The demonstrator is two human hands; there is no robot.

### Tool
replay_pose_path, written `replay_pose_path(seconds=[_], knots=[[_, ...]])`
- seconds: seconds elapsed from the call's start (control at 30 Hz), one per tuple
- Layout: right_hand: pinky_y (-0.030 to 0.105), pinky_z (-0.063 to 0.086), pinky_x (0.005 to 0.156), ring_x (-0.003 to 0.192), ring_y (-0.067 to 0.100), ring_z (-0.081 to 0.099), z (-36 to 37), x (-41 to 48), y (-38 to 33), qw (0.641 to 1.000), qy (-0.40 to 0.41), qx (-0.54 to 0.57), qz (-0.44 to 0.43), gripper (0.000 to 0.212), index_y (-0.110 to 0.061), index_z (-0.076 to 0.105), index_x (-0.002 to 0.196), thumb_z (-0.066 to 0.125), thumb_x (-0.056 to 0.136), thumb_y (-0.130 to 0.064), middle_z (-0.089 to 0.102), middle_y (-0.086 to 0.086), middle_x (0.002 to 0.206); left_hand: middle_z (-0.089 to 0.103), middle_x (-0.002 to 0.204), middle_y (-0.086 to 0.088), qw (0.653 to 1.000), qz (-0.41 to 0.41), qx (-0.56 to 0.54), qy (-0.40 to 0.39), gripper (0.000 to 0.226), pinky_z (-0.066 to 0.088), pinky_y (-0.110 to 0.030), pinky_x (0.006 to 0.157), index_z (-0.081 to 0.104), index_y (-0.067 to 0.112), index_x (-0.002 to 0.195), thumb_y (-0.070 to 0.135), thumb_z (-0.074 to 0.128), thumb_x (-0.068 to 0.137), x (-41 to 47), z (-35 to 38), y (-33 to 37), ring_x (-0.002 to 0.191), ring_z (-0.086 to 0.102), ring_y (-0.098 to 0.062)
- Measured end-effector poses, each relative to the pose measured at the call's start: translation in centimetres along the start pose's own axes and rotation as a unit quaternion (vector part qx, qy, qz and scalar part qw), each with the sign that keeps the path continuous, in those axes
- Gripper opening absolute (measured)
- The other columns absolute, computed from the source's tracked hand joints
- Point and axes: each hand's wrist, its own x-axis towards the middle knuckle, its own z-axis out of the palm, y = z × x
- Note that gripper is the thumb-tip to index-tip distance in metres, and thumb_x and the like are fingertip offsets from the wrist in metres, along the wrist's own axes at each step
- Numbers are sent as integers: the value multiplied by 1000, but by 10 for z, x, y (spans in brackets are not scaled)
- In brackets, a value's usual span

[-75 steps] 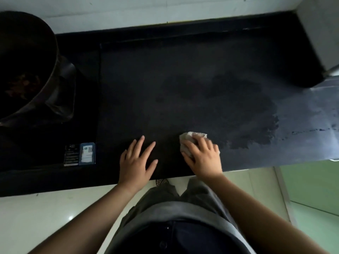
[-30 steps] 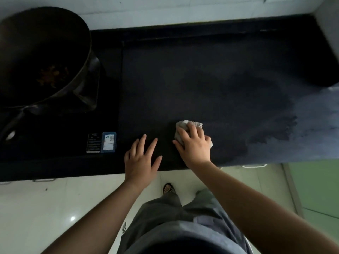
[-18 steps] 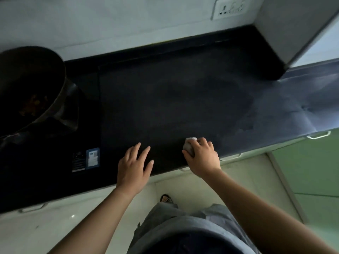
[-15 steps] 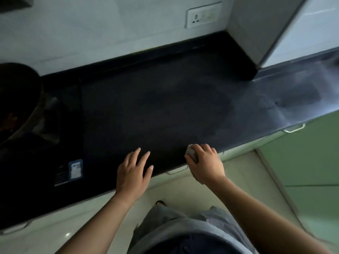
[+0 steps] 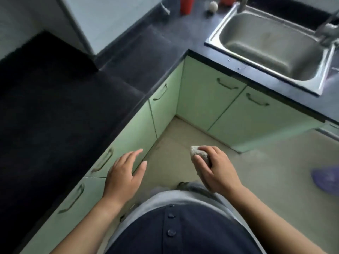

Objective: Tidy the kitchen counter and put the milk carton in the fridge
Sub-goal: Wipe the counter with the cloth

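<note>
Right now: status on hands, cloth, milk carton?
Right hand closed on wadded cloth, off the counter, over the floor. Left hand open, empty. Milk carton not in view. Nothing in the way toward the sink.

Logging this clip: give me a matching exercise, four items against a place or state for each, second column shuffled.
Items:
1. wadded cloth
2. left hand
3. sink
4. red container

Places or states:
A. set into the counter, upper right
B. open, holding nothing
C. gripped in the right hand
D. on the counter at the top edge

Pairs: 1-C, 2-B, 3-A, 4-D
</note>
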Motion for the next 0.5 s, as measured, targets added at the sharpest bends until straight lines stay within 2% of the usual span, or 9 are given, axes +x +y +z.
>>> replay_pose_path(seconds=[0.23, 0.33, 0.5], knots=[[26, 40, 87, 101, 12, 54, -53, -7, 68, 993, 43, 70, 82, 42, -25, 58, 111, 41, 84, -53, 59, -7, 107, 59, 118, 8, 998, 13, -48, -47, 60, 38, -25, 89, 55, 25, 124, 58, 31, 80, 47, 25, 71, 111, 54, -12], [23, 37, 86, 101, 8, 52, -61, 10, 75, 992, 41, 81, 91, 44, -27, 58, 111, 38, 83, -55, 56, -13, 105, 59, 117, 9, 997, 17, -41, -58, 58, 37, -22, 90, 55, 25, 124, 57, 32, 81, 65, 24, 80, 110, 54, -9], [26, 40, 87, 102, 11, 53, -70, 76, 72, 995, 21, 72, 71, 43, -28, 57, 112, 39, 83, -54, 59, -10, 107, 56, 119, 13, 998, -11, -47, -47, 58, 36, -22, 91, 53, 26, 125, 58, 33, 81, 109, 19, 77, 112, 52, -6]])
